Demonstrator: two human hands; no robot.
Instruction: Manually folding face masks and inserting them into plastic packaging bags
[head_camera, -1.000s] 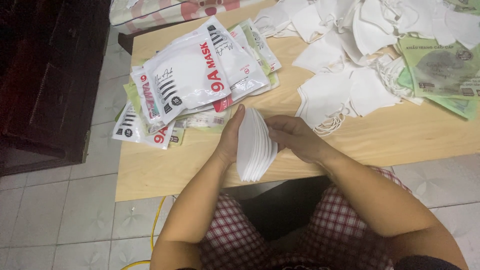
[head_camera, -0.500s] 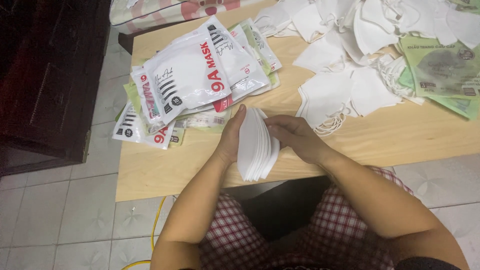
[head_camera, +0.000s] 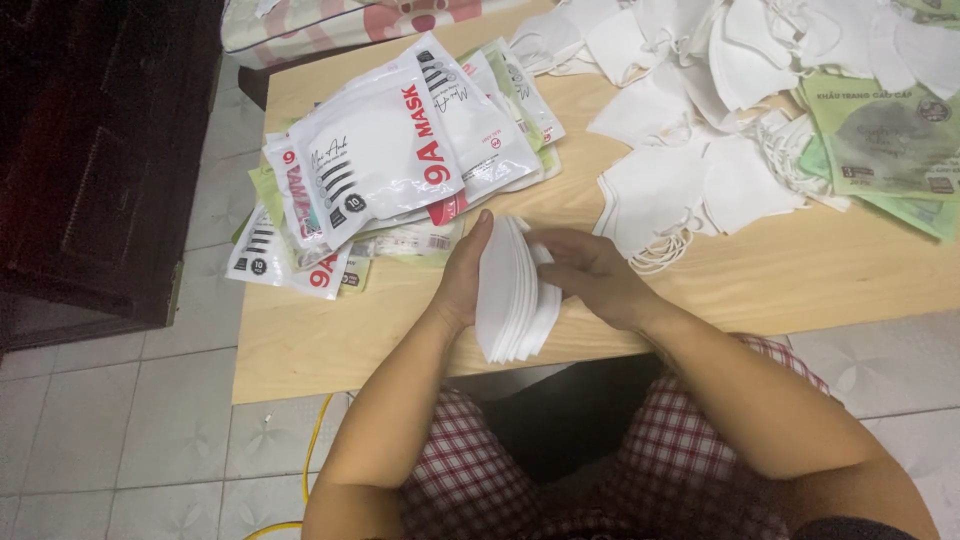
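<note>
A stack of white folded face masks (head_camera: 512, 295) stands on edge near the front rim of a low wooden table (head_camera: 330, 340). My left hand (head_camera: 462, 270) lies flat against the stack's left face, and my right hand (head_camera: 590, 275) presses it from the right, fingers over its top edge. Both hands hold the stack between them. Behind it, to the left, lies a fanned pile of sealed mask packets (head_camera: 390, 160) in white plastic.
Loose white masks (head_camera: 700, 150) are heaped across the back right of the table, with green packets (head_camera: 885, 145) at the far right. A dark wooden cabinet (head_camera: 100, 160) stands to the left on a tiled floor. A yellow cable (head_camera: 310, 460) runs under the table.
</note>
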